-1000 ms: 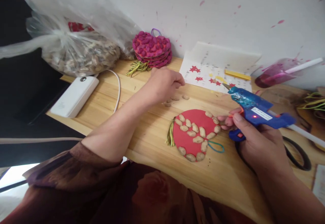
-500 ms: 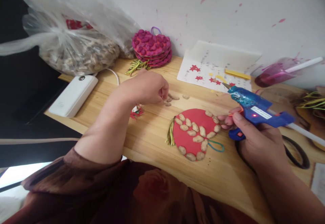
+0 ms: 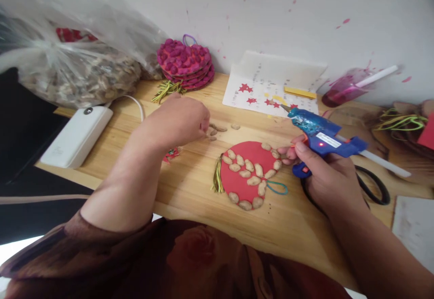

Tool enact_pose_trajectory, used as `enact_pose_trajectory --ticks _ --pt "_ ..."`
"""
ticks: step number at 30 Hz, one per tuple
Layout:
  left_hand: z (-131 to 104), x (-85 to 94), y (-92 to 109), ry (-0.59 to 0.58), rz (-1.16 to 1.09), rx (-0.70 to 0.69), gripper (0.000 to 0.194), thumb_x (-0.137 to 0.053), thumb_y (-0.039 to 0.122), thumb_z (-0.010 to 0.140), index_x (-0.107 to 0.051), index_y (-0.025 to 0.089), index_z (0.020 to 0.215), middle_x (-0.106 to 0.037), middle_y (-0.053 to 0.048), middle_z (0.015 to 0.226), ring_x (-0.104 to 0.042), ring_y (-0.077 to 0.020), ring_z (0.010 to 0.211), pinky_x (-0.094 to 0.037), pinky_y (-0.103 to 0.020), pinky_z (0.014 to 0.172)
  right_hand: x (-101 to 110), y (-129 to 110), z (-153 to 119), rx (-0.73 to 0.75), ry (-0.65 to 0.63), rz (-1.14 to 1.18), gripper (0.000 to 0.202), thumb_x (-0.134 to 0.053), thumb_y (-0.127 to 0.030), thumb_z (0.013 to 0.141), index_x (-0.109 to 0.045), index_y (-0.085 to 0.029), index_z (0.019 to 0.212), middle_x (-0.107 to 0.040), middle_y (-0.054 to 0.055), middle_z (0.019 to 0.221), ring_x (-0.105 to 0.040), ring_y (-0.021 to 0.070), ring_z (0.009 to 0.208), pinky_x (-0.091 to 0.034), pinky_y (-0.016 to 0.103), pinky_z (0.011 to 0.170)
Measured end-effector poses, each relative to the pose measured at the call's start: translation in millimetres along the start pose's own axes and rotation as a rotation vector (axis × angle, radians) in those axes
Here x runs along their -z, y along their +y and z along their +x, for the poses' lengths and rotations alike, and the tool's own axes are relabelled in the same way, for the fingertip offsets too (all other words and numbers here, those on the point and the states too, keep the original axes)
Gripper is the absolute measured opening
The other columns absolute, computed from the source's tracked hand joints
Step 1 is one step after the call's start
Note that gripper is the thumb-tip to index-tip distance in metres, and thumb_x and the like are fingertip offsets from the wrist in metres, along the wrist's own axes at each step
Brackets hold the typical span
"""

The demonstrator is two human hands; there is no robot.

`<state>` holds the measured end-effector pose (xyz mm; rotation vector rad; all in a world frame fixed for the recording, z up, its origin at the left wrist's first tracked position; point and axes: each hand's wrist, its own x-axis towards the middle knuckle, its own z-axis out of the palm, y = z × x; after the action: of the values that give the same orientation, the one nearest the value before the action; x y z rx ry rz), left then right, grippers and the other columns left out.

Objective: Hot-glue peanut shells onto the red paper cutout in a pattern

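A blue glue gun [image 3: 315, 129] with a lit red light and a white glue stick at its back is gripped in my right hand [image 3: 325, 172]. Its nozzle points up and left. Fingertips of that hand reach the right edge of a red heart-shaped card [image 3: 237, 183], seemingly touching it. Peanut shells [image 3: 253, 180] form a branching row and part of a border on the card, which has a yellow-green tassel [image 3: 218, 177] and a teal loop [image 3: 278, 187]. My left hand [image 3: 183, 120] is closed beside several loose peanut shells [image 3: 220, 129]; whatever its fingers pinch is hidden.
At the back left are a plastic bag of shells [image 3: 84, 75], a white power bank [image 3: 76, 136] and stacked magenta-covered pieces [image 3: 185, 61]. Paper with red star cutouts [image 3: 233, 100] lies near the wall. A cup of purple liquid [image 3: 342, 86] leans at the right; a black cable [image 3: 376, 197] loops nearby.
The whole view has shifted, so most things appear farther left. My left hand stays closed by the loose shells, and my right hand keeps hold of the glue gun beside the card.
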<state>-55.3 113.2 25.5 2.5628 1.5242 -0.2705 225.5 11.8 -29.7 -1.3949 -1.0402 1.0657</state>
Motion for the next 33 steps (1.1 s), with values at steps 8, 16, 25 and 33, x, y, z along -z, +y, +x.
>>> enact_pose_trajectory --ticks 8,16,25,33 --pt "5 -6.0 6 0.039 0.065 0.032 0.018 -0.061 0.031 0.078 -0.074 0.022 0.071 -0.069 -0.007 0.071 -0.065 -0.0259 0.077 -0.045 -0.035 0.079 1 0 1 -0.018 0.01 0.065 0.018 -0.08 -0.038 0.082 -0.069 -0.025 0.088 -0.07 -0.001 0.075 -0.072 0.0201 0.075 -0.058 0.033 0.065" --pt "1 -7.0 11 0.071 0.129 -0.001 0.02 -0.058 0.031 0.08 -0.074 0.024 0.071 -0.071 -0.007 0.07 -0.065 -0.0252 0.072 -0.046 -0.034 0.073 2 -3 0 -0.004 0.015 0.062 0.022 -0.081 -0.044 0.078 -0.068 -0.029 0.089 -0.07 -0.001 0.074 -0.072 0.0224 0.072 -0.059 0.035 0.062" --pt "-2 -0.5 18 -0.002 0.109 0.035 0.021 -0.058 0.029 0.081 -0.076 0.021 0.079 -0.071 -0.008 0.077 -0.067 -0.0282 0.083 -0.045 -0.036 0.078 3 -10 -4 0.052 -0.008 0.081 0.021 -0.08 -0.041 0.08 -0.067 -0.026 0.087 -0.065 -0.001 0.073 -0.068 0.0191 0.069 -0.055 0.032 0.061" --pt "-6 5.6 28 -0.039 0.115 0.069 0.018 -0.061 0.022 0.081 -0.077 0.018 0.085 -0.07 -0.01 0.081 -0.065 -0.029 0.084 -0.045 -0.04 0.077 -2 -22 -7 -0.003 0.023 0.18 0.022 -0.084 -0.037 0.075 -0.068 -0.025 0.084 -0.061 -0.002 0.069 -0.068 0.0193 0.067 -0.049 0.029 0.052"
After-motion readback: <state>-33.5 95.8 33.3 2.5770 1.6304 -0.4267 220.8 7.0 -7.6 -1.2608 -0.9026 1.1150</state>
